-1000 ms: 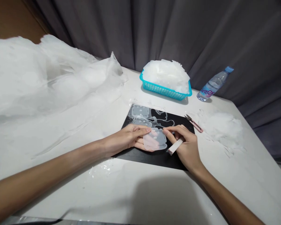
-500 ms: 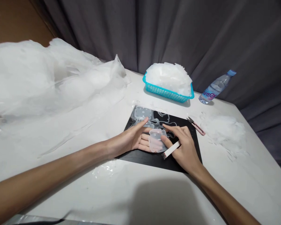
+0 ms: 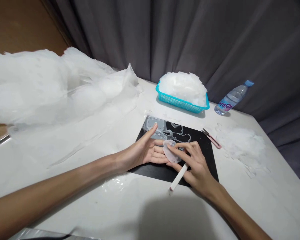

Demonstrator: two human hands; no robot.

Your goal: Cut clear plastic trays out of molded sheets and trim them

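My left hand lies palm up over the black mat, thumb raised and fingers stretched out. A small translucent, rounded plastic piece rests against its fingertips. From the other side my right hand touches that piece with its fingers. A slim white stick with a dark reddish tip is held in the same hand, its tip pointing down toward me. Behind the hands, on the mat, lie larger clear plastic sheets with raised shapes and thin cut outlines.
Pink-handled snips lie at the mat's right edge, beside a heap of clear scraps. Farther back stand a turquoise basket full of white translucent pieces and a water bottle. A large pile of translucent sheeting covers the left.
The plastic piece has turned from lying broad-side up to a tilted angle. My right fingers have shifted around it, and the white stick has swung to point lower toward me.
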